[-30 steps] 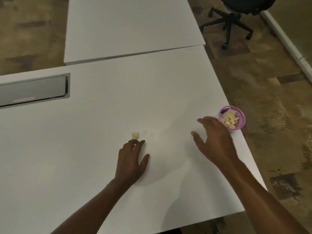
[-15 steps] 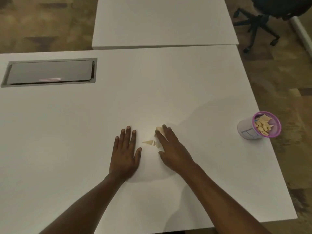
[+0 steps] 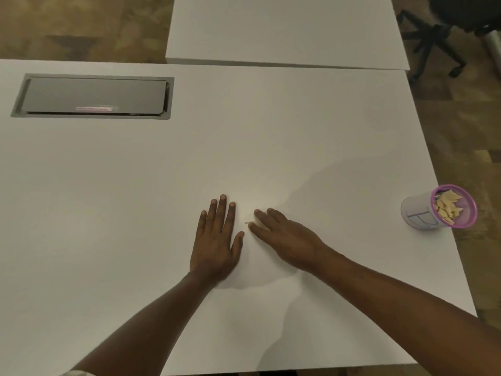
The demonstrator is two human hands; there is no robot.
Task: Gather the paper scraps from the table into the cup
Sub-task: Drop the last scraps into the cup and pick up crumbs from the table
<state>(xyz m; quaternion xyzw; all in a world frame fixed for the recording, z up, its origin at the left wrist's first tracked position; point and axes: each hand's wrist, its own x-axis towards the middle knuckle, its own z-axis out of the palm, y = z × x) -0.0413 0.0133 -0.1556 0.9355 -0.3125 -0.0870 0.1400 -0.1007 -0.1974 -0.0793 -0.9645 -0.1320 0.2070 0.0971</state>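
In the head view, both hands lay side by side on the white tabletop (image 3: 271, 131), around its middle and a little toward the near edge. The left hand (image 3: 215, 240) was spread flat, palm down, with straight fingers pointing to the far edge and the thumb out to the right; it held nothing. The right hand (image 3: 287, 240) came in slanted from the near right corner, palm down, with its fingers almost straight and low on the surface. A pale paper scrap (image 3: 248, 222) showed just between its thumb and first finger, touching them, and the rest of it was hidden under the fingers. I could not tell if the scrap was pinched or only covered. The cup (image 3: 417, 213), with a purple rim, stood at the right edge, well apart from the hands, and was full of cut paper pieces (image 3: 447, 207). A grey hatch (image 3: 92, 96) sat in the far left part.
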